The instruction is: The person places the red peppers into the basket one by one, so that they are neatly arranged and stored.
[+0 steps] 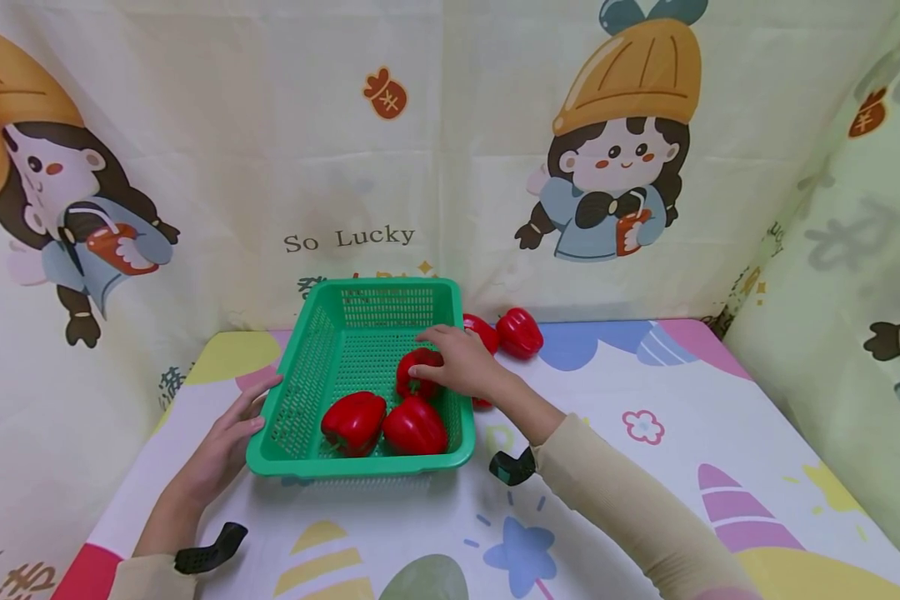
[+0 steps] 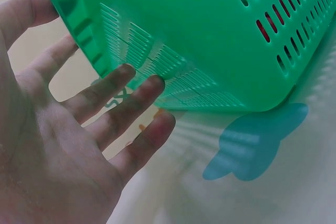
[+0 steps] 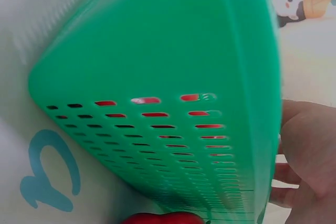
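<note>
A green plastic basket [image 1: 292, 417] with slotted walls stands on the table, and two red bell peppers, one on the left [image 1: 354, 423] and one on the right [image 1: 416, 425], lie at its near end. Just behind them my right hand [image 1: 461, 360] reaches over the right rim and holds another red bell pepper [image 1: 412, 379] between thumb and fingers. The right wrist view shows only part of that hand [image 3: 312, 156] beyond the basket wall; its grip is hidden there. At the left rim, my left hand [image 1: 228, 437] touches the basket with fingers extended and spread, plain in the left wrist view [image 2: 68, 114].
Outside the basket's right side are more red bell peppers, one at the back [image 1: 520, 333], one beside it [image 1: 482, 332] and one mostly hidden [image 1: 482, 403]. A patterned cloth [image 1: 607, 467] covers the table; a printed curtain [image 1: 465, 167] hangs close behind.
</note>
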`<action>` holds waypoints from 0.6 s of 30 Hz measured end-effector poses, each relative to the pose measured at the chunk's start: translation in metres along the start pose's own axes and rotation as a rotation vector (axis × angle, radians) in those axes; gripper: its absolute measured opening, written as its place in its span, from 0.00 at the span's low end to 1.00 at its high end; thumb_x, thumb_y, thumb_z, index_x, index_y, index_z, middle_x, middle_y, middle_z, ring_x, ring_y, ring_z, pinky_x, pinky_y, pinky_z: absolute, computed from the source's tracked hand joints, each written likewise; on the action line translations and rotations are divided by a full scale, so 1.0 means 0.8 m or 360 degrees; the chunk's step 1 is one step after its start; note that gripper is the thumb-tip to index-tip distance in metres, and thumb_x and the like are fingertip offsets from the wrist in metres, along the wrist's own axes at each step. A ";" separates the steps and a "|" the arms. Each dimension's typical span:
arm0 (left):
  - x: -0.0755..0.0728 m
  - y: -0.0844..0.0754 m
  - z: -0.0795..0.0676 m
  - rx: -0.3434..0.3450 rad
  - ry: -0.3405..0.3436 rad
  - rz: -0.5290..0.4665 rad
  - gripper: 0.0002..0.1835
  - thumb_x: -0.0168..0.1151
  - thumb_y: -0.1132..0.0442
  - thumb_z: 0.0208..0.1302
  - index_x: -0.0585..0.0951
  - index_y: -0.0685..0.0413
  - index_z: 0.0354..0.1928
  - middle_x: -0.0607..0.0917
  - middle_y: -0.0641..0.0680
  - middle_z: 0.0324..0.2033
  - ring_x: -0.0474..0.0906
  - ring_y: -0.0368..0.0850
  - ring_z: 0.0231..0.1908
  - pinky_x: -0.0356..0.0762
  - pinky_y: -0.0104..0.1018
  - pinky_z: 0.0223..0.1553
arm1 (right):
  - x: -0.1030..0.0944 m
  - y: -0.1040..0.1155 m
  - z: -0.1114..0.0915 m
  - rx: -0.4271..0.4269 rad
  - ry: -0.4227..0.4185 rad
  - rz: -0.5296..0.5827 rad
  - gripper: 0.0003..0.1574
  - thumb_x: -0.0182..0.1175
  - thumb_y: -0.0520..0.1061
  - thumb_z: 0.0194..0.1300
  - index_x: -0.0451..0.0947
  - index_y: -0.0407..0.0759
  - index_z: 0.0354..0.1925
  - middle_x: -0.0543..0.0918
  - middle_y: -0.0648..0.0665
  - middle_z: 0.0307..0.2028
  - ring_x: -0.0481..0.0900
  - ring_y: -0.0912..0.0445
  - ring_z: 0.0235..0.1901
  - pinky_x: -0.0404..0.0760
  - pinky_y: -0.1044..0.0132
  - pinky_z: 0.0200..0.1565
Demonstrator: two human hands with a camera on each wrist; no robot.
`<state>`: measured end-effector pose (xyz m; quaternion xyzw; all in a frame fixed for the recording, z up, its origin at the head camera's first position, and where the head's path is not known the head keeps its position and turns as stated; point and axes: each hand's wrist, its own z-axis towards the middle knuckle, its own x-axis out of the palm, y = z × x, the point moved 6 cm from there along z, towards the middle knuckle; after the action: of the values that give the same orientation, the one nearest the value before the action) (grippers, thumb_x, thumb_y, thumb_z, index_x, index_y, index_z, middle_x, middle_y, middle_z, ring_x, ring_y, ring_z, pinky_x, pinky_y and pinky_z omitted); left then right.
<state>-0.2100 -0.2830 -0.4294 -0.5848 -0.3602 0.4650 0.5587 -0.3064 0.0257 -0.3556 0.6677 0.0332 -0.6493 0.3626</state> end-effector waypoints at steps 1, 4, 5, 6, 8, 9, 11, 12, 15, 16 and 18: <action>0.000 0.000 0.000 -0.0001 0.0000 0.0002 0.29 0.36 0.57 0.76 0.49 0.42 0.76 0.52 0.50 0.74 0.63 0.22 0.60 0.70 0.23 0.53 | -0.002 0.000 -0.001 0.0004 -0.0014 0.0020 0.39 0.67 0.59 0.58 0.70 0.48 0.64 0.74 0.46 0.63 0.69 0.49 0.65 0.64 0.44 0.66; 0.000 0.001 0.000 -0.0005 -0.0002 0.0010 0.29 0.35 0.57 0.76 0.49 0.41 0.76 0.51 0.51 0.74 0.63 0.22 0.60 0.70 0.23 0.53 | -0.006 0.001 -0.004 0.0014 -0.0046 0.0046 0.40 0.67 0.59 0.58 0.70 0.49 0.65 0.73 0.46 0.64 0.69 0.49 0.65 0.65 0.44 0.66; -0.001 0.001 0.000 -0.0005 -0.0002 0.0011 0.29 0.35 0.57 0.76 0.49 0.41 0.76 0.51 0.51 0.74 0.63 0.22 0.60 0.70 0.24 0.53 | -0.006 0.002 -0.005 0.0019 -0.0049 0.0053 0.40 0.67 0.59 0.58 0.69 0.49 0.65 0.73 0.46 0.64 0.68 0.49 0.65 0.65 0.45 0.66; -0.001 0.002 0.000 -0.0005 -0.0002 0.0012 0.29 0.35 0.57 0.76 0.49 0.41 0.76 0.51 0.51 0.74 0.63 0.22 0.60 0.70 0.24 0.53 | -0.007 0.002 -0.006 0.0022 -0.0054 0.0061 0.40 0.67 0.59 0.58 0.69 0.49 0.65 0.73 0.46 0.64 0.68 0.49 0.65 0.65 0.45 0.65; -0.001 0.002 0.000 -0.0003 -0.0001 0.0017 0.29 0.35 0.57 0.76 0.49 0.41 0.76 0.52 0.50 0.74 0.63 0.22 0.60 0.70 0.24 0.53 | -0.009 0.003 -0.008 0.0021 -0.0067 0.0077 0.40 0.67 0.59 0.58 0.69 0.49 0.66 0.73 0.46 0.65 0.68 0.49 0.65 0.68 0.45 0.64; -0.001 0.003 0.000 0.0000 0.0002 0.0020 0.29 0.35 0.57 0.76 0.49 0.41 0.76 0.52 0.50 0.74 0.63 0.22 0.60 0.70 0.24 0.53 | -0.010 0.003 -0.009 0.0020 -0.0073 0.0088 0.40 0.67 0.59 0.58 0.69 0.49 0.66 0.72 0.46 0.65 0.69 0.49 0.65 0.70 0.47 0.63; 0.000 0.004 0.000 0.0003 0.0006 0.0022 0.28 0.35 0.57 0.76 0.49 0.42 0.76 0.53 0.48 0.73 0.63 0.22 0.60 0.70 0.24 0.53 | -0.011 0.004 -0.012 0.0015 -0.0086 0.0103 0.41 0.67 0.58 0.58 0.68 0.49 0.66 0.73 0.46 0.64 0.69 0.50 0.65 0.74 0.48 0.59; 0.000 0.005 0.000 0.0002 0.0004 0.0023 0.28 0.35 0.57 0.77 0.49 0.42 0.76 0.53 0.47 0.73 0.63 0.22 0.60 0.70 0.24 0.53 | -0.012 0.004 -0.013 0.0013 -0.0093 0.0109 0.41 0.67 0.58 0.57 0.68 0.50 0.66 0.73 0.47 0.64 0.70 0.50 0.64 0.77 0.50 0.57; -0.001 0.006 0.000 -0.0007 -0.0002 0.0024 0.28 0.34 0.57 0.77 0.49 0.42 0.76 0.54 0.46 0.73 0.63 0.22 0.61 0.70 0.24 0.54 | -0.014 0.005 -0.016 0.0018 -0.0106 0.0133 0.42 0.68 0.59 0.56 0.68 0.51 0.66 0.73 0.47 0.64 0.70 0.51 0.64 0.81 0.53 0.52; -0.001 0.006 0.000 -0.0012 -0.0006 0.0025 0.28 0.34 0.57 0.77 0.49 0.42 0.76 0.54 0.45 0.73 0.63 0.22 0.61 0.70 0.24 0.54 | -0.015 0.005 -0.017 0.0021 -0.0110 0.0142 0.42 0.68 0.59 0.56 0.68 0.51 0.66 0.72 0.47 0.64 0.70 0.51 0.64 0.81 0.54 0.52; -0.002 0.007 0.001 -0.0019 -0.0013 0.0024 0.28 0.34 0.57 0.77 0.49 0.42 0.76 0.54 0.44 0.72 0.63 0.22 0.61 0.70 0.24 0.53 | -0.017 0.005 -0.020 0.0031 -0.0119 0.0170 0.42 0.69 0.58 0.56 0.68 0.52 0.66 0.72 0.48 0.64 0.70 0.51 0.64 0.82 0.54 0.50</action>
<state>-0.2114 -0.2850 -0.4343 -0.5889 -0.3607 0.4694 0.5502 -0.2929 0.0369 -0.3436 0.6473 -0.0223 -0.6538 0.3912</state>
